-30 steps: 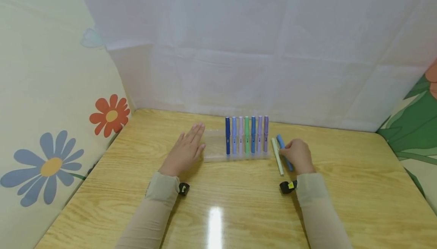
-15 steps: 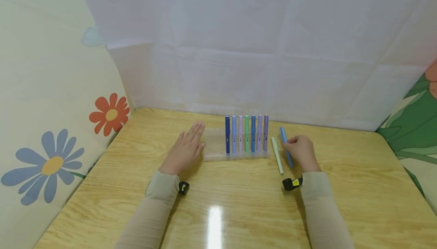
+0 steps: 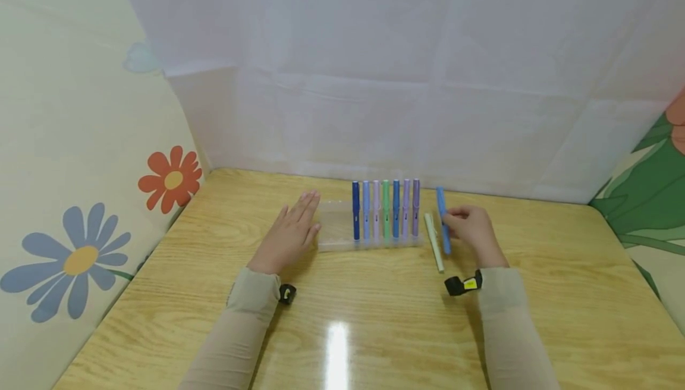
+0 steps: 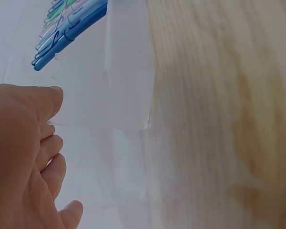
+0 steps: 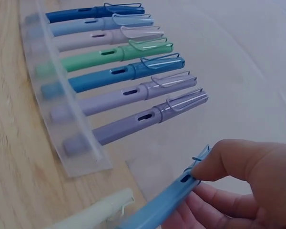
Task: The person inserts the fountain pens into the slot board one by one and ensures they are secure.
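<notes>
My left hand (image 3: 289,234) rests with straight fingers at the left end of a clear plastic pen stand (image 3: 335,226). In the left wrist view its thumb lies close to the stand's wall (image 4: 128,98). Several capped pens stand side by side in the stand's right part, among them a dark blue pen (image 3: 356,211), a green pen (image 5: 109,58) and a purple pen (image 5: 133,125). To the right of the stand my right hand (image 3: 475,232) pinches a light blue pen (image 5: 164,202) between thumb and fingers. Whether its lower end touches the table cannot be told.
A pale green pen (image 3: 434,246) lies on the wooden table (image 3: 374,318) between the stand and my right hand. Behind the table hangs a white cloth (image 3: 342,110). Cloths with printed flowers (image 3: 80,260) flank both sides.
My right hand has shifted slightly right and away from me with the light blue pen, which now lies farther from the pale green pen's lower end. My left hand has stayed put.
</notes>
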Demonstrator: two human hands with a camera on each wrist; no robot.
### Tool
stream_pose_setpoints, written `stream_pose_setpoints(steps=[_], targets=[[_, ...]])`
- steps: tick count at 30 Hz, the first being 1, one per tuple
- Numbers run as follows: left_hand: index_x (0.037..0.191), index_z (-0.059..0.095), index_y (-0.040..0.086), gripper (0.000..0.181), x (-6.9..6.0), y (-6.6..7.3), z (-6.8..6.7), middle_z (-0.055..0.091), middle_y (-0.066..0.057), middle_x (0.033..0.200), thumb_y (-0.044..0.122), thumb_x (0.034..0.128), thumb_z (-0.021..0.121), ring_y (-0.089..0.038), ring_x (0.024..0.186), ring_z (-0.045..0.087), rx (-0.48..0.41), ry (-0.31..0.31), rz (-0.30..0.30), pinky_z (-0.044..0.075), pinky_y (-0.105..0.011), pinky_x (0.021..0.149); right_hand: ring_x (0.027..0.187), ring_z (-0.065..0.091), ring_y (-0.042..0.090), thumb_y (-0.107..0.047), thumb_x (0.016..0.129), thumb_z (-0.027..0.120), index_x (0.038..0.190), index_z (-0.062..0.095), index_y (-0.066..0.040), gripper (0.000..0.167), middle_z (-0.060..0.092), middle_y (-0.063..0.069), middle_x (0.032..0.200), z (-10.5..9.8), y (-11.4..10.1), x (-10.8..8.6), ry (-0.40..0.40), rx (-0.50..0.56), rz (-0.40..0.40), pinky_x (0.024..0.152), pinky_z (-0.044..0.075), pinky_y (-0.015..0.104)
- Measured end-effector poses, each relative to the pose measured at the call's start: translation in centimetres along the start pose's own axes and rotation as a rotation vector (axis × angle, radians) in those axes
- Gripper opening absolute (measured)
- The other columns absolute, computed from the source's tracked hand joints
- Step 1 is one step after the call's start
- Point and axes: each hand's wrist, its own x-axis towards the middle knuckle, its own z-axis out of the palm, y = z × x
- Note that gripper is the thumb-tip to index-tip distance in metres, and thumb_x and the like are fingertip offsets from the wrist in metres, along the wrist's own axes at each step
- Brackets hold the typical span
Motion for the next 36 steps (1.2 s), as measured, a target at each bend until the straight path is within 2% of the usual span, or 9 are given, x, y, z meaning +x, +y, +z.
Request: stream_pose_setpoints(steps=[9, 16, 24, 36], targets=[[0.162, 0.015, 0.002, 0.063, 0.0, 0.0, 0.0, 0.016, -0.016, 0.168, 0.026, 0.1101, 0.043, -0.033, 0.154, 0.016, -0.003, 0.0, -0.002, 0.015, -0.061, 0.123, 0.087, 0.066, 0.01, -0.011, 0.099, 0.061, 0.132, 0.058, 0.011, 0.04, 0.066, 0.017, 0.114, 0.0, -0.9, -0.5, -0.036, 0.171, -0.005, 0.083, 0.06, 0.024], [0.162, 0.014, 0.002, 0.063, 0.0, 0.0, 0.0, 0.015, -0.016, 0.168, 0.026, 0.1102, 0.042, -0.034, 0.154, 0.015, -0.003, -0.005, -0.005, 0.015, -0.061, 0.123, 0.086, 0.067, 0.008, -0.007, 0.1, 0.06, 0.132, 0.056, 0.014, 0.039, 0.07, 0.008, 0.102, 0.2, -1.4, -0.9, -0.072, 0.257, -0.065, 0.084, 0.06, 0.025], [0.162, 0.014, 0.001, 0.064, 0.0, 0.0, -0.1, 0.014, -0.016, 0.168, 0.026, 0.1102, 0.042, -0.033, 0.154, 0.015, -0.001, -0.015, -0.009, 0.014, -0.061, 0.123, 0.087, 0.068, 0.007, -0.003, 0.101, 0.057, 0.133, 0.051, 0.018, 0.038, 0.07, -0.004, 0.092, 0.7, -1.7, -0.9, -0.127, 0.404, -0.113, 0.085, 0.06, 0.025], [0.162, 0.014, 0.002, 0.064, 0.1, -0.1, 0.0, 0.014, -0.016, 0.168, 0.027, 0.1103, 0.042, -0.033, 0.154, 0.015, 0.002, -0.011, -0.006, 0.015, -0.062, 0.122, 0.088, 0.07, 0.01, 0.002, 0.099, 0.058, 0.125, 0.055, 0.018, 0.03, 0.072, -0.004, 0.092, 2.5, -2.0, -1.3, -0.162, 0.512, -0.194, 0.084, 0.061, 0.028]])
